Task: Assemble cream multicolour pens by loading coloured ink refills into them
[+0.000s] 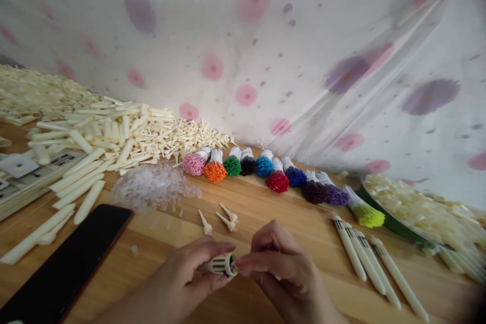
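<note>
Between thumb and fingers, my left hand (201, 268) grips a cream slotted pen barrel (219, 265), its open end turned to the right. Coloured bits show inside that opening. My right hand (283, 268) is closed in a pinch right at the barrel's mouth; what its fingertips hold, if anything, is hidden. Just beyond my hands lie a few small cream pointed plastic pieces (227, 221). Farther back, bundles of pen refills stand in a row, among them an orange bundle (215, 169), a red bundle (277, 180) and a yellow-green bundle (367, 211).
Several multicolour pens (383, 263) lie at the right beside a green bowl (398, 223) heaped with pale pieces. At the left are a black phone (72, 258), a power strip (41, 177), cream barrels (89, 201) and clear plastic bits (154, 187). A flowered sheet (228, 45) hangs behind.
</note>
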Available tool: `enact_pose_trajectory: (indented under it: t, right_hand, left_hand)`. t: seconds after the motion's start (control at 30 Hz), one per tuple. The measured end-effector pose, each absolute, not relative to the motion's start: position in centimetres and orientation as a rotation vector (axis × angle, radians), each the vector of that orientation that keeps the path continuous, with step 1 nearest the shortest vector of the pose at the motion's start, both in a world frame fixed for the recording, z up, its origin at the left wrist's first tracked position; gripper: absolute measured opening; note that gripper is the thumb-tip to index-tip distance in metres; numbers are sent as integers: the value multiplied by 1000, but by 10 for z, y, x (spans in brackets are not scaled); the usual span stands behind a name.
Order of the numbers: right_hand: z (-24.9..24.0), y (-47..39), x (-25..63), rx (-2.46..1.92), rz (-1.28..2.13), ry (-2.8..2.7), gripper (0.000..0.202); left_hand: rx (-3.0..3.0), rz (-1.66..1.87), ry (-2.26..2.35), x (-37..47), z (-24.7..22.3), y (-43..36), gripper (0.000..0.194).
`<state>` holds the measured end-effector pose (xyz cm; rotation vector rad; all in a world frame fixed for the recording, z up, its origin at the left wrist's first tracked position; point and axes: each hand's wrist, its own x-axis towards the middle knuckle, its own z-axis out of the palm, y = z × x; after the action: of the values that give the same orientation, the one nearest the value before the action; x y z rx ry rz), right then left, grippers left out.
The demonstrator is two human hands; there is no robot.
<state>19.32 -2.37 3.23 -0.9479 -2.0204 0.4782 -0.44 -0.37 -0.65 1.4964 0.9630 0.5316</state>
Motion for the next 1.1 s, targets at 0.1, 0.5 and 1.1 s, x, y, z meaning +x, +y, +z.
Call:
enact_pose_trajectory:
  t: [0.1, 0.5, 1.1]
  right_hand:
    - [31, -24, 192, -965, 461, -2019, 21]
    - [26, -23, 189, -1004, 557, -1919, 19]
    - [22, -22, 177, -1324, 1110, -1505, 7]
  left_hand:
    - [1507, 541, 958, -4, -7, -3, 33]
    - [1551, 547, 1007, -2, -5, -5, 34]
    - [1663, 534, 1161, 3, -2, -8, 38]
